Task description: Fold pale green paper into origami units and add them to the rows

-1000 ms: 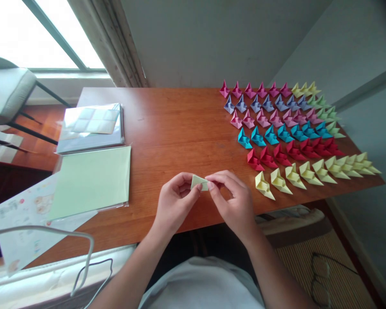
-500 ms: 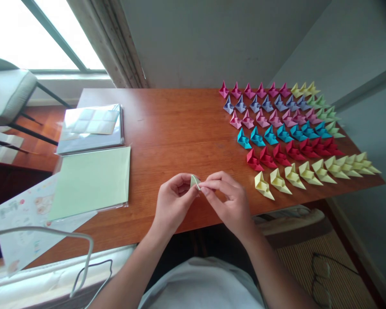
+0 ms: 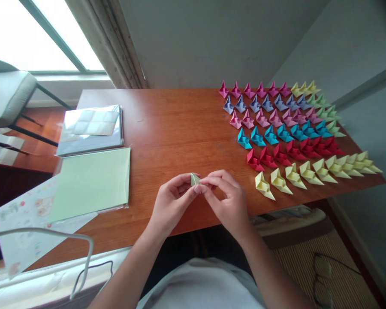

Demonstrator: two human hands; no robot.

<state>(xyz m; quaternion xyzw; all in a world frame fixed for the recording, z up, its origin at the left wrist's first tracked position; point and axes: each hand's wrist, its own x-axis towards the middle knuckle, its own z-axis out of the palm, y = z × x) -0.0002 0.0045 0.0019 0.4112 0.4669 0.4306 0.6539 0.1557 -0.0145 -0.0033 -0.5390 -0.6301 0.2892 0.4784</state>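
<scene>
A small folded piece of pale green paper (image 3: 194,179) is pinched between my two hands, above the front edge of the table. My left hand (image 3: 172,198) grips its left side with thumb and fingers. At its right side, my right hand (image 3: 227,198) closes thumb and fingertips on the paper, the two thumbs nearly touching. Much of the paper is hidden by my fingers. To the right of my hands, a row of pale yellow origami boats (image 3: 264,186) begins.
Rows of origami boats in red (image 3: 254,159), blue (image 3: 243,138), pink and purple fill the table's right side. A pack of light green paper (image 3: 93,182) lies at left, below another wrapped stack (image 3: 93,143). A white cable holder (image 3: 51,231) crosses the lower left.
My right thumb and fingers have shifted slightly along the folded paper, and the thumbs have come together. The paper has turned a little, showing more of its face.
</scene>
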